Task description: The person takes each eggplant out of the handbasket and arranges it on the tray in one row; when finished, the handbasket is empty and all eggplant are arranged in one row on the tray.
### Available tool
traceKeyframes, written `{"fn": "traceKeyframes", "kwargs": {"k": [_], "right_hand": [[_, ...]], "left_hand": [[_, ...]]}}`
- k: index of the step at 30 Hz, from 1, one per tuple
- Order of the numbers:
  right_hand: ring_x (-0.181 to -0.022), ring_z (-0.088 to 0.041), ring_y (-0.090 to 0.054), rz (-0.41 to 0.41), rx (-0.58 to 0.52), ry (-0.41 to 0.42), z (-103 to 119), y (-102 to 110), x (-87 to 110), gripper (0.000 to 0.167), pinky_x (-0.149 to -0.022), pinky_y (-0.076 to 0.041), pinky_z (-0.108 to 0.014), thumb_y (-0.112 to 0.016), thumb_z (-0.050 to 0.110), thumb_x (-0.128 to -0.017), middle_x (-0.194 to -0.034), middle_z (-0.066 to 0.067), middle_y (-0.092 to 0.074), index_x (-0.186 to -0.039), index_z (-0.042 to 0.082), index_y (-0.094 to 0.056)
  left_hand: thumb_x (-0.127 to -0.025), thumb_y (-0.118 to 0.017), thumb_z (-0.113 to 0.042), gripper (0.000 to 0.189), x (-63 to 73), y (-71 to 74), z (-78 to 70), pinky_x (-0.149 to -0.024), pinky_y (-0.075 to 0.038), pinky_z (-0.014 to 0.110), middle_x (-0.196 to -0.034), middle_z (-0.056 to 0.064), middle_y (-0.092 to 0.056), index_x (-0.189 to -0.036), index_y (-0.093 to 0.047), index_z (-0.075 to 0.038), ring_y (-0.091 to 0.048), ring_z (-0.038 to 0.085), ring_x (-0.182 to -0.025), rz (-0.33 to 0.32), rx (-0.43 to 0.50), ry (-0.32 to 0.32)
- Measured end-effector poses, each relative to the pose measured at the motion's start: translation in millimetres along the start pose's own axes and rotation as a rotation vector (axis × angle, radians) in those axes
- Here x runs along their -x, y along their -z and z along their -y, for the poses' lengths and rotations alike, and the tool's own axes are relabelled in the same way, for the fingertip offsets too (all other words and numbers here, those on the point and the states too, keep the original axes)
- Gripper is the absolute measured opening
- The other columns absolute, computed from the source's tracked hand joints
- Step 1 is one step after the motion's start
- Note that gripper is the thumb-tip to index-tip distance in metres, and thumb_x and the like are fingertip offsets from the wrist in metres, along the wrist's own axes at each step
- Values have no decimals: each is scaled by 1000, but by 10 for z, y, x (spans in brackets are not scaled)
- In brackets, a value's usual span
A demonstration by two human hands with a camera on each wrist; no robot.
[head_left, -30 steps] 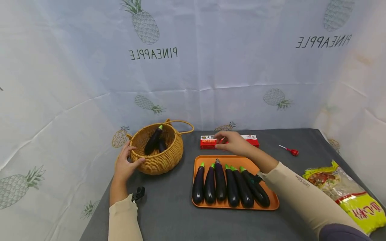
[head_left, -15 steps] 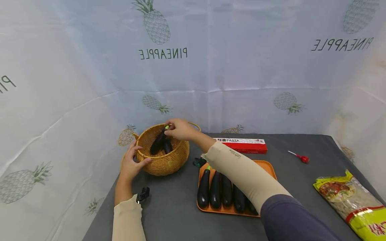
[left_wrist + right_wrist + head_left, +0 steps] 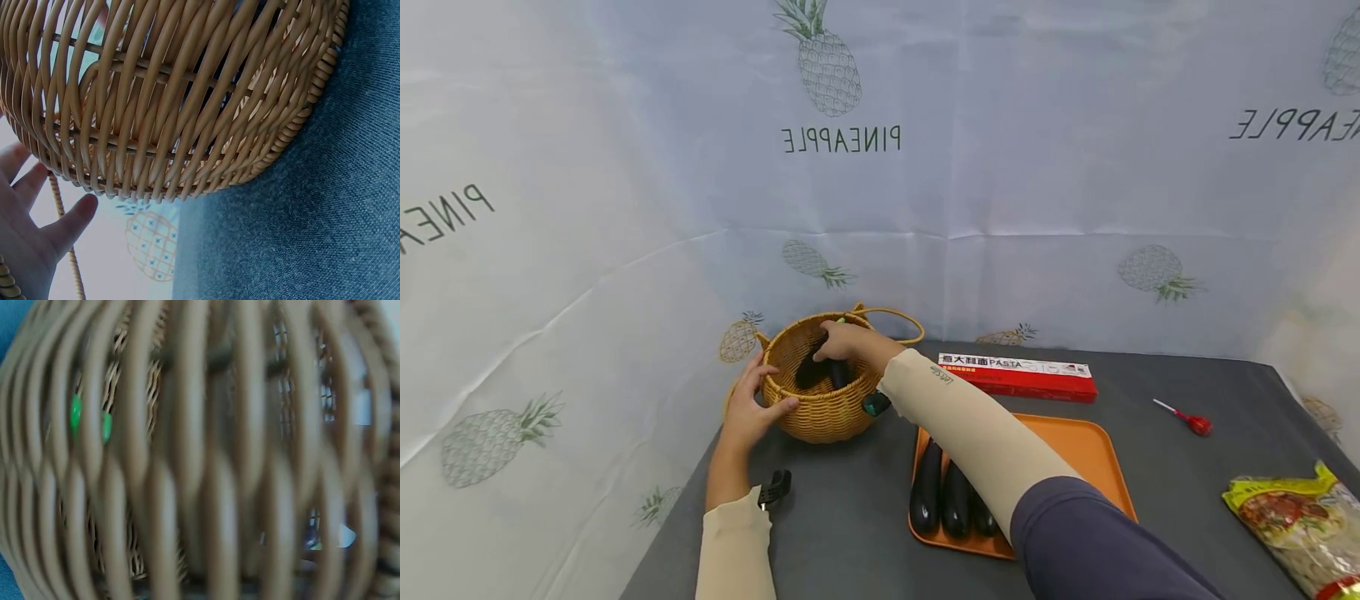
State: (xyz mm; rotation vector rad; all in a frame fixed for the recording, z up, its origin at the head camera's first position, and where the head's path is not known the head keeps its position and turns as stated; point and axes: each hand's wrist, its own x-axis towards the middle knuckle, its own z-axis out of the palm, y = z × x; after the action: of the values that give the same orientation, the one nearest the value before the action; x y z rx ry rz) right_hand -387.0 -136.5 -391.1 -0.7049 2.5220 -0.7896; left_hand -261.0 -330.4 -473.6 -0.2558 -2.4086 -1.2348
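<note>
A round wicker basket stands at the back left, with two dark eggplants inside. My left hand holds its left rim, fingers over the edge and thumb along the front. In the left wrist view, the left hand lies beside the weave. My right hand reaches down inside the basket and grips one eggplant near its green stem; the palm hides part of it. A second eggplant lies beside it. The right wrist view shows blurred weave, with a bit of green stem behind.
An orange tray with several eggplants lies in front, partly hidden under my right sleeve. Behind it sits a red pasta box. A red lollipop and a yellow noodle bag lie to the right.
My right hand has moved left from above the pasta box into the basket and onto an eggplant, then lower. The left hand stays on the rim. The head view has turned left.
</note>
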Motion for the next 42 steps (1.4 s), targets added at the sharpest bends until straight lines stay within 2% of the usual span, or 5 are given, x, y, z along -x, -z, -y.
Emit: {"fn": "traceKeyframes", "kwargs": {"k": [8,13,22,29,42], "right_hand": [[-138,-28,-33,-36,67,-2,-49,-58,-68,80,-102,-41,-42,-62,37,-96,-156,-11,-30,-157,14,-15],[-120,-26,-52,-152,85,119,-14,-63,-56,62,-90,-49,-40,-62,34,-96,-150,-7,-40,-151,19,-36],[-69,-13,-60,-267,50,323,9,-87,-33,29,-61,-50,-28,-65,24,-95,-122,-3,-58,-122,15,-61],[-70,-12,-59,-263,8,335,-14,-100,-22,37,-60,-50,-27,-64,22,-95,-107,1,-56,-128,19,-49],[-103,-21,-60,-366,-618,415,-80,187,285,61,-79,-53,-36,-71,5,-89,-121,-4,-55,-142,16,-42]], "left_hand": [[-81,-80,-14,49,24,10,-202,-105,-30,61,-158,18,-20,-121,-54,-3,-21,40,-141,7,0,13],[-81,-79,-14,50,45,68,-418,-101,-32,65,-155,26,-22,-120,-53,3,-24,47,-138,7,-3,-10],[-80,-82,-24,56,-17,7,-8,-104,-31,61,-159,11,-20,-123,-53,-4,-22,36,-142,-5,-9,5],[-80,-81,-27,54,-11,-23,-19,-104,-30,63,-159,12,-21,-122,-54,-6,-22,36,-142,-8,17,-9],[-80,-81,-15,51,14,32,-199,-105,-29,63,-158,19,-19,-122,-54,-1,-21,42,-141,11,23,21]]}}
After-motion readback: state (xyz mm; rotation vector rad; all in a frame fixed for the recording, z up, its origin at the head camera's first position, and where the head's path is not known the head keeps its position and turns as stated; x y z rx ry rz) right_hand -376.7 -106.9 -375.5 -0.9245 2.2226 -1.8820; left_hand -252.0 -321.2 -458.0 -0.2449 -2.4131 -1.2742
